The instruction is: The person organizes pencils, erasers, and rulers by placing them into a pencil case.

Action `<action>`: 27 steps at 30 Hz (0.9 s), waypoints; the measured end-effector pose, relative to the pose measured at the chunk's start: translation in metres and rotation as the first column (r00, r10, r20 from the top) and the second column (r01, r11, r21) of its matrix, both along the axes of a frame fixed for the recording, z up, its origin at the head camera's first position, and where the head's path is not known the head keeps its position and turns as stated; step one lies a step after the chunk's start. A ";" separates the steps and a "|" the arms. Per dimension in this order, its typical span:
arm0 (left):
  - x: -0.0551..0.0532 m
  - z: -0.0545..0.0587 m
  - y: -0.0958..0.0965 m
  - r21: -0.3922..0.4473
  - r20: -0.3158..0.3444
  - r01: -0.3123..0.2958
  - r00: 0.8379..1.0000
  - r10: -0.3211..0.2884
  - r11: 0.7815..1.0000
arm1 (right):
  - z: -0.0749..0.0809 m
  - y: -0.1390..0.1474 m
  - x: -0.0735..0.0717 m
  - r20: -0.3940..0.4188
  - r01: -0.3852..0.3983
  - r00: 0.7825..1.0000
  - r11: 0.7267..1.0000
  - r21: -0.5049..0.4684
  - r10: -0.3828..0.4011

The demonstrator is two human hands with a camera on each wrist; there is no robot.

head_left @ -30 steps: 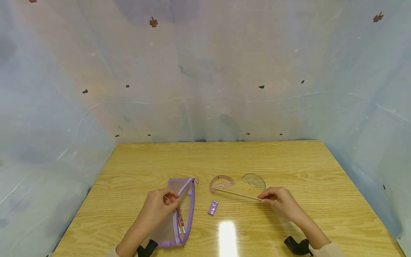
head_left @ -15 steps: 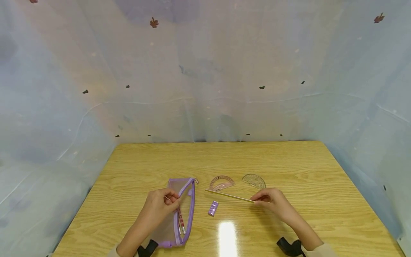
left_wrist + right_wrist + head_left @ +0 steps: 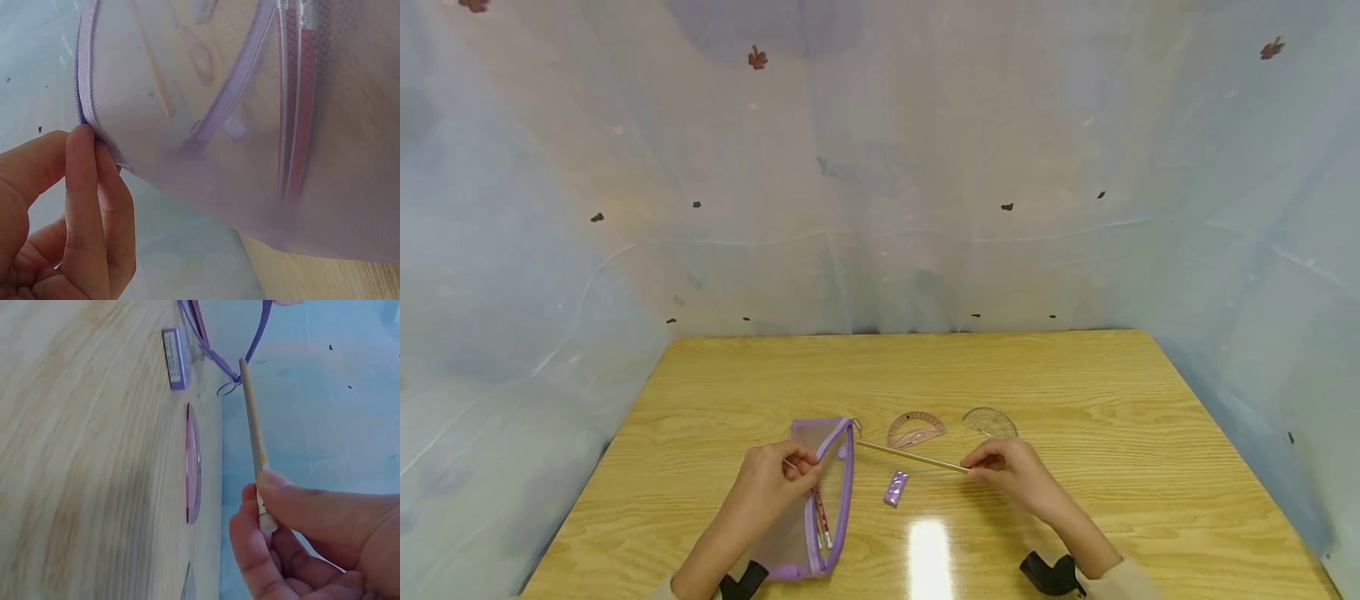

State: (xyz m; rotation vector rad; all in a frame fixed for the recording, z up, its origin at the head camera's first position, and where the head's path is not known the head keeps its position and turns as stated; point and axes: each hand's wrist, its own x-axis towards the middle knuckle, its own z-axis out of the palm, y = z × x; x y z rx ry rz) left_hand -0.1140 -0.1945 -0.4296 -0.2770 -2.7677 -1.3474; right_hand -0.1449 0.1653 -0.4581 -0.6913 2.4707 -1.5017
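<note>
While the left hand (image 3: 777, 479) pinches a mesh pencil case (image 3: 788, 533) on the left of the surface (image 3: 1060, 375), the right hand (image 3: 1015, 477) has a yellowish pencil (image 3: 913, 457) by its right end. Eraser's (image 3: 896, 488) nearer, pink protractor (image 3: 917, 436) and clear protractor (image 3: 990, 422) farther back. Left wrist cam: that grip's closed on the zip edge (image 3: 89, 69), red pencils (image 3: 300, 106) showing through the mesh. Right wrist cam: thumb and fingers pinched tight near the pencil's white end; can't tell if its other tip touches the case.

Pale, mottled sheeting (image 3: 880, 167) with leaf shapes (image 3: 757, 57) hangs behind a wood-grain table (image 3: 1075, 375); white glare (image 3: 929, 558) brightens its near part.
</note>
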 end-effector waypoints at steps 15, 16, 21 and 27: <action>-0.003 -0.002 0.000 0.011 -0.008 0.016 1.000 -0.016 1.000 | 0.006 -0.019 -0.007 0.019 -0.009 1.000 1.000 -0.005 0.009; -0.003 -0.002 0.000 0.013 -0.009 0.017 1.000 -0.017 1.000 | 0.006 -0.020 -0.007 0.017 -0.009 1.000 1.000 -0.004 0.009; -0.003 -0.002 0.000 0.011 -0.009 0.017 1.000 -0.017 1.000 | 0.005 -0.028 -0.009 0.007 -0.012 1.000 1.000 0.002 0.012; -0.003 -0.002 0.000 0.009 -0.002 0.010 1.000 -0.010 1.000 | 0.004 -0.040 -0.011 -0.001 -0.003 1.000 1.000 0.023 0.003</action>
